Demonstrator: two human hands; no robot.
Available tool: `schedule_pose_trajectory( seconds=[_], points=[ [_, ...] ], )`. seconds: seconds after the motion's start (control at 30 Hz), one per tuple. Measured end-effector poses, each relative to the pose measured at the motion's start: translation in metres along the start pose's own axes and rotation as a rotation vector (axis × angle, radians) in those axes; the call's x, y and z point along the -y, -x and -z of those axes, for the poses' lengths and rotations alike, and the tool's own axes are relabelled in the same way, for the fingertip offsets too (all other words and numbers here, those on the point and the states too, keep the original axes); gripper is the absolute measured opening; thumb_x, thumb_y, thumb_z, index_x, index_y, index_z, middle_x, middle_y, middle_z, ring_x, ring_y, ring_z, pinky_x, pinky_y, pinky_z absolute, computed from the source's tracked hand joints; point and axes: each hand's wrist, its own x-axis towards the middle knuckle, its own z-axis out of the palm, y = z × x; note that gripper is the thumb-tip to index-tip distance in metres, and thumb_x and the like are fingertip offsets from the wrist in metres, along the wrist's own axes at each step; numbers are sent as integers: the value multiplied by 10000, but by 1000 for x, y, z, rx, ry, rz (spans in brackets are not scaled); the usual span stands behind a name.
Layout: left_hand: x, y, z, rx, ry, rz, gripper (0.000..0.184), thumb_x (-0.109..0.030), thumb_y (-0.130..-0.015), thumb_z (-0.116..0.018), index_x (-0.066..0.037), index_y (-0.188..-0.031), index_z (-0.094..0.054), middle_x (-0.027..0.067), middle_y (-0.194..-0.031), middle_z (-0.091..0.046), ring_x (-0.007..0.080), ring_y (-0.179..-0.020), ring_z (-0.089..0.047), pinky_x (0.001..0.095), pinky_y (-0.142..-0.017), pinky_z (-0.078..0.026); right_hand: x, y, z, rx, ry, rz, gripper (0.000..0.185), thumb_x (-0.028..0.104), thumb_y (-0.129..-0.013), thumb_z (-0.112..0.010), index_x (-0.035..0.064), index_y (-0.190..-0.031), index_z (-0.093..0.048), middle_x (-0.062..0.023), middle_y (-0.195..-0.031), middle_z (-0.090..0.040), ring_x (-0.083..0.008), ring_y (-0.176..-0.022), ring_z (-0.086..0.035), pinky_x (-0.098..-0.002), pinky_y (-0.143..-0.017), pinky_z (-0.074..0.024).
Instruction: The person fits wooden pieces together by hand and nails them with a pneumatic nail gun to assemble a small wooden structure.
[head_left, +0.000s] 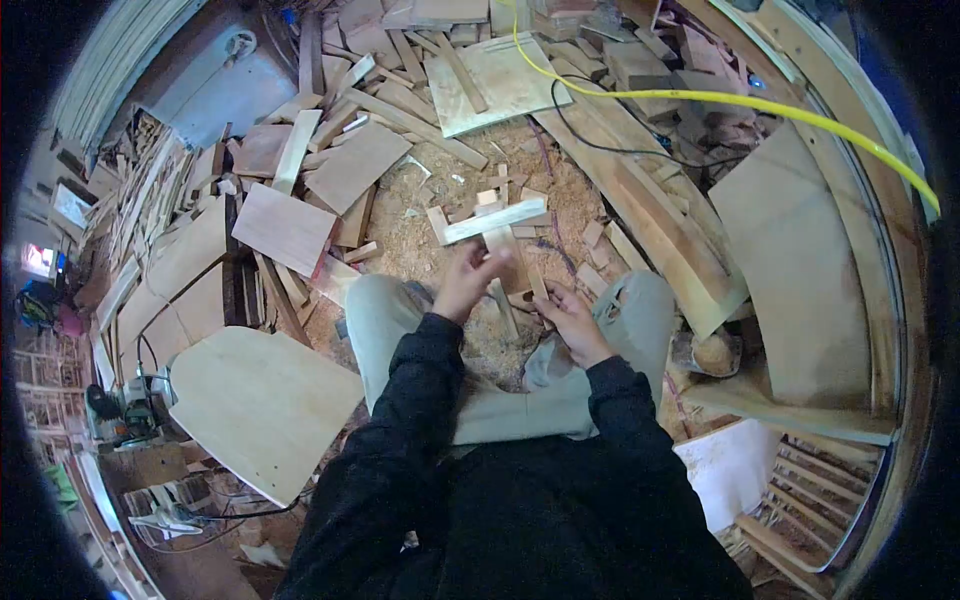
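My left hand (467, 284) is just left of a wooden piece between my knees. Its fingers look spread, slightly blurred, with nothing visible in them. My right hand (570, 318) pinches a small thin wood strip (538, 281) between thumb and fingers. Beyond both hands, a pale wood bar (495, 220) lies crosswise over a wider wood piece (503, 245), forming a cross shape. A small wood block (487, 198) shows just behind the bar. Whether my left fingertips touch the wider piece, I cannot tell.
Sawdust (400, 230) and offcuts cover the floor. A long plank (640, 200) and a large board (800, 280) stand at right. A yellow cable (700, 94) crosses the upper right. A rounded board (262, 405) lies at left, beside a power tool (125, 410).
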Motion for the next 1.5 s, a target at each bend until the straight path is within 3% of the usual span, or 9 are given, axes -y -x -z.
schedule_pose_trajectory(
  seconds=[0.17, 0.63, 0.7, 0.83, 0.9, 1.17, 1.27, 1.37, 1.5],
  points=[
    [23, 2, -2, 139, -172, 121, 491, -157, -781, -710, 12, -1203, -523, 57, -936, -630, 119, -814, -598, 246, -731, -484, 16, 6, -4, -154, -258, -32, 287, 174, -924, -529, 36, -1175, -521, -22, -1028, -596, -78, -858, -564, -234, -726, -480],
    [15, 4, -10, 91, -77, -18, 430, -178, -798, -691, 23, -1153, -555, 48, -953, -613, 114, -857, -575, 265, -790, -463, 9, 4, 2, -131, -115, 56, 310, 173, -923, -526, 35, -1199, -494, -18, -1010, -595, -83, -883, -558, -244, -769, -469],
    [11, 3, -11, 56, -7, -59, 419, -186, -801, -686, 23, -1141, -557, 50, -968, -618, 113, -870, -572, 273, -806, -456, 3, 3, 5, -77, 18, 56, 340, 168, -923, -526, 15, -1223, -476, -40, -1065, -587, -98, -930, -558, -243, -803, -458],
    [3, 5, -1, -111, 128, 163, 334, -192, -844, -640, -28, -1124, -564, 19, -1007, -618, 115, -885, -572, 241, -764, -447, -3, 3, 0, -11, 152, 66, 409, 183, -918, -538, -11, -1264, -438, -74, -1096, -578, -141, -978, -558, -264, -843, -449],
    [4, 5, 1, -186, 195, 134, 316, -176, -815, -671, -23, -1080, -591, 32, -983, -629, 96, -854, -575, 259, -746, -451, -9, 2, 1, 21, 488, 80, 485, 211, -905, -558, -30, -1295, -400, -116, -1126, -568, -179, -1019, -555, -296, -864, -448],
    [-4, 7, 6, -334, 115, -22, 282, -157, -767, -716, -5, -981, -614, 25, -877, -635, 109, -788, -581, 267, -694, -463, -19, 5, -2, 1, 710, 129, 567, 268, -835, -615, -59, -1258, -426, -232, -1157, -547, -321, -1035, -567, -363, -869, -454],
    [1, 7, 8, -297, 51, 13, 273, -161, -767, -717, 3, -963, -621, 26, -870, -639, 108, -779, -579, 266, -691, -467, -35, 5, 4, 47, 840, 74, 513, 246, -823, -608, -63, -1208, -468, -250, -1130, -550, -363, -1059, -535, -389, -884, -438],
    [12, 4, 5, -207, -5, -5, 283, -169, -767, -719, 17, -957, -621, 27, -868, -645, 108, -770, -583, 262, -682, -470, -43, 8, 8, 172, 994, 182, 493, 249, -842, -600, -15, -1238, -472, -223, -1068, -588, -290, -972, -593, -350, -840, -454],
    [6, 6, -3, 2, -69, 3, 304, -174, -752, -737, 8, -966, -621, 28, -846, -648, 104, -762, -587, 257, -672, -473, -32, 8, 4, 215, 1005, 63, 457, 266, -847, -573, -21, -1196, -507, -233, -1088, -583, -350, -966, -581, -376, -846, -449]
  ],
)
